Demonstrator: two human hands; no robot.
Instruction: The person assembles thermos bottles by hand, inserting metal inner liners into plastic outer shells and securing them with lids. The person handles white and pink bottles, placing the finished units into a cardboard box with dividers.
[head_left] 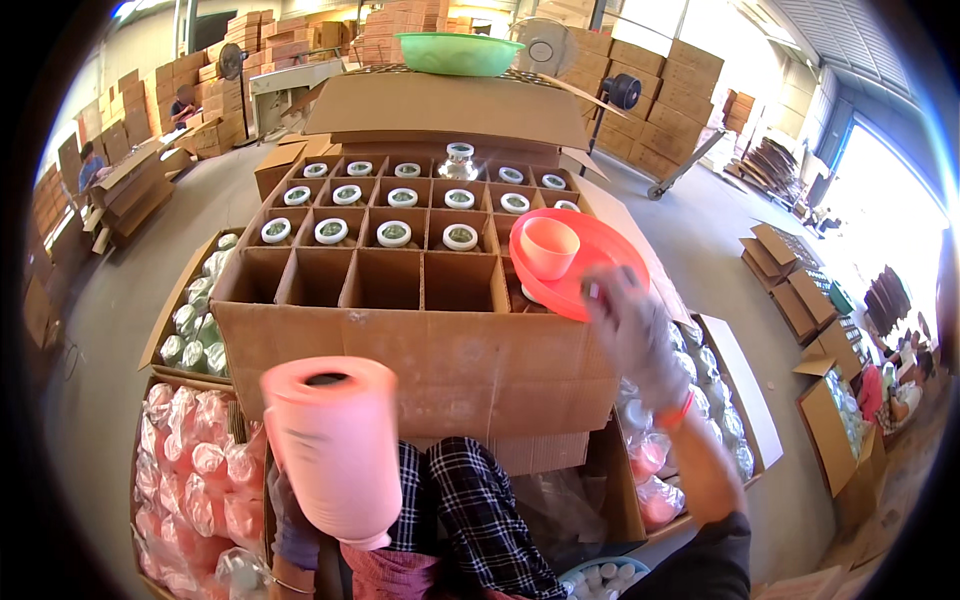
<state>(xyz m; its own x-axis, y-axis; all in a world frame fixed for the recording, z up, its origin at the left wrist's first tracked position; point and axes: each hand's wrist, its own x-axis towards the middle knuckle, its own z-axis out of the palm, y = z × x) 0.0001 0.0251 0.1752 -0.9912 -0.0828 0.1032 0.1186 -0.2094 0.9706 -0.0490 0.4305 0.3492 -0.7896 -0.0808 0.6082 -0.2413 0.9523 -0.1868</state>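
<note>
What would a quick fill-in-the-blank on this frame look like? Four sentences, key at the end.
1. The left hand holds a large vessel coloured ____.
2. The right hand is at the edge of a round coral tray, and the number of small cups in it is ____.
3. Left of that tray, the front row of the divided carton shows ____ compartments without a jar top.
4. The basin beyond the carton is coloured ____.

Missing words: pink; one; four; green.
</note>
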